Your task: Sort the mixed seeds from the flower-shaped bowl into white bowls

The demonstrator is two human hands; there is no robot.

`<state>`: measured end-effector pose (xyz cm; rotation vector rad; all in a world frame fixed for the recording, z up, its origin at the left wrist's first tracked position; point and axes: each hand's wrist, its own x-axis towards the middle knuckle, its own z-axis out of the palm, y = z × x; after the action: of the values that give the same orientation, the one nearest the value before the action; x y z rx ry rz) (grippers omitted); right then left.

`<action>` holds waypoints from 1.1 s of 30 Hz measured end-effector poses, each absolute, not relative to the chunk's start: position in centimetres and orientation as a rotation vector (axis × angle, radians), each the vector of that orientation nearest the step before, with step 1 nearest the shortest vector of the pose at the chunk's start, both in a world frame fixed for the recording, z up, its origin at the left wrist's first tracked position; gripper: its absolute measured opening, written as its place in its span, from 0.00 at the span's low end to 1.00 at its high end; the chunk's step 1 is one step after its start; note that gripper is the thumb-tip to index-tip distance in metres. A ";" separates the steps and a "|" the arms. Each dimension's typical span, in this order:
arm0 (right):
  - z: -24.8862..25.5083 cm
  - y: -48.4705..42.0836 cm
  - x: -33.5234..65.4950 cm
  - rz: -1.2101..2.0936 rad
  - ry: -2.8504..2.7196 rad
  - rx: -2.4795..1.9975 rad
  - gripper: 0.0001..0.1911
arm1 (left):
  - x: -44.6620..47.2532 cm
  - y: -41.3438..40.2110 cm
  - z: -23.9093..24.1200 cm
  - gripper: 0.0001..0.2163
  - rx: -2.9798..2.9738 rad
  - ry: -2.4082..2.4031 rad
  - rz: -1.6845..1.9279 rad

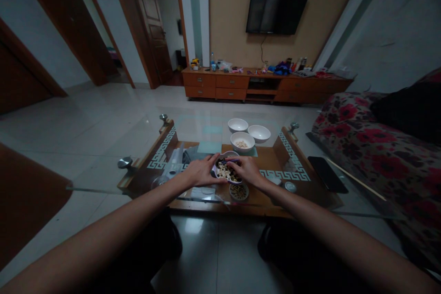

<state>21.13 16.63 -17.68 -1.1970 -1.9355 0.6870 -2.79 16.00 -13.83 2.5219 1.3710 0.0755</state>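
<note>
A white bowl of mixed light and dark pieces stands on the glass-topped coffee table. My left hand curls round the bowl's left side. My right hand is closed over its right rim, fingers reaching into the pieces; what they pinch is too small to name. A smaller bowl of dark pieces sits just below my right hand. Beyond are three white bowls: one with pale pieces and two that look empty.
A black phone and a thin stick lie on the glass at the right. A flowered sofa runs along the right. Clear bags lie left of my hand. A TV and cluttered cabinet stand against the far wall.
</note>
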 end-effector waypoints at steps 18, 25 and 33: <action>-17.6 17.1 23.1 0.952 -1.711 -1.172 0.15 | -2.8 15.8 -13.7 0.55 2.502 1.376 0.066; -17.9 16.7 21.8 0.776 -1.837 -1.202 0.14 | -2.6 15.6 -13.1 0.54 2.487 1.398 0.049; -17.3 16.8 20.9 0.623 -1.943 -1.281 0.11 | -2.7 15.8 -13.5 0.55 2.504 1.389 0.050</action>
<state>20.93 16.81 -17.33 -1.2809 -1.9433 0.6232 -2.68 15.83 -13.50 2.5036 1.3887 0.0504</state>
